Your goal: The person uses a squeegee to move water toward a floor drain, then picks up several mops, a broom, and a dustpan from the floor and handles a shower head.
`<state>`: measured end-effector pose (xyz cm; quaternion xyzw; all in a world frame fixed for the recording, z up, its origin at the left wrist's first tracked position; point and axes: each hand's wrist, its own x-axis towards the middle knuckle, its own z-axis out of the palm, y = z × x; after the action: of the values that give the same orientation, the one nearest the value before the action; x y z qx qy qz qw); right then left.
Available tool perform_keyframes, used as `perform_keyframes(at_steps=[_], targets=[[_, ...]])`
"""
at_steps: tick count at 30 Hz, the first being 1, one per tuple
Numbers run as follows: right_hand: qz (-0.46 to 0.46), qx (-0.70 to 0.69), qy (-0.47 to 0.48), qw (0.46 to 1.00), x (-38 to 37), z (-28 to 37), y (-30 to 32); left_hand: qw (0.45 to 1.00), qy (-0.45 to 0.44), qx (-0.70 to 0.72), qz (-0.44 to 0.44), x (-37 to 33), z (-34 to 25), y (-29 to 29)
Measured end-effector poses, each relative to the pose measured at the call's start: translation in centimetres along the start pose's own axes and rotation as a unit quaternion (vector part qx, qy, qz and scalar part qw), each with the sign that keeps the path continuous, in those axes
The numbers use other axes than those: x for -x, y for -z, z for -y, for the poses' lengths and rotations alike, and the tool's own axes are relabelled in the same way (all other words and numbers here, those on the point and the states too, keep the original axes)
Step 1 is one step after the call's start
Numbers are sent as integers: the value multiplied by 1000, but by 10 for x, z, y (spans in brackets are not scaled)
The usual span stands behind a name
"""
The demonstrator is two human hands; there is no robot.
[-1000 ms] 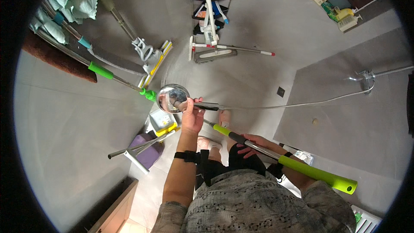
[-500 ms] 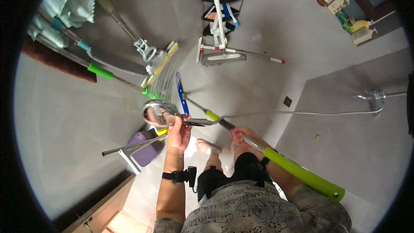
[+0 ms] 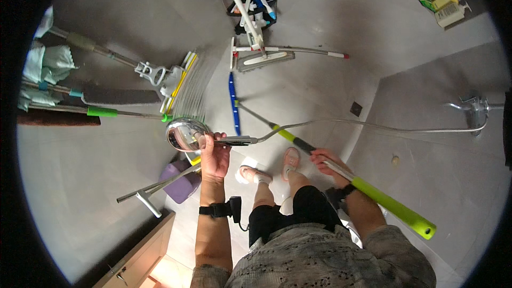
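My left hand [image 3: 214, 159] is closed round the neck of a chrome shower head [image 3: 181, 136]. Water streams from it away from me, over the yellow-and-white sponge mop head [image 3: 178, 85] by the left wall. In my right hand [image 3: 329, 161] is the pole of a floor squeegee [image 3: 392, 205], grey with lime-green grips. Its blue blade [image 3: 234, 104] lies on the floor ahead, right of the spray. From the shower head a metal hose [image 3: 368, 124] runs to the tap [image 3: 474, 114] on the right wall.
Mop poles and a green-collared pole [image 3: 102, 112] lean at left. A white flat mop [image 3: 266, 58] stands below the black corner shelf [image 3: 250, 8]. A purple bucket [image 3: 180, 184] sits left of my feet. Bottles [image 3: 449, 10] line the far-right ledge. A floor drain [image 3: 356, 109] lies right.
The blue blade has turned more upright and shifted right. My right hand has moved right with the pole. The shower head has moved slightly left, still spraying. The view has shifted too.
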<state>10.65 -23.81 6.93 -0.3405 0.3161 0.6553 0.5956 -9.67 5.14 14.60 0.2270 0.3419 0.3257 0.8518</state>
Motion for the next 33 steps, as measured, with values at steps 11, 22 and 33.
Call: perform_keyframes(at_steps=[11, 22, 33], targets=[[-81, 90, 69, 990, 190, 85, 101, 995, 90, 14, 27, 12, 62, -29], [-40, 141, 44, 988, 192, 26, 63, 987, 140, -17, 71, 10, 72, -55], [126, -48, 52, 990, 36, 50, 74, 980, 132, -70, 130, -5, 54, -99]])
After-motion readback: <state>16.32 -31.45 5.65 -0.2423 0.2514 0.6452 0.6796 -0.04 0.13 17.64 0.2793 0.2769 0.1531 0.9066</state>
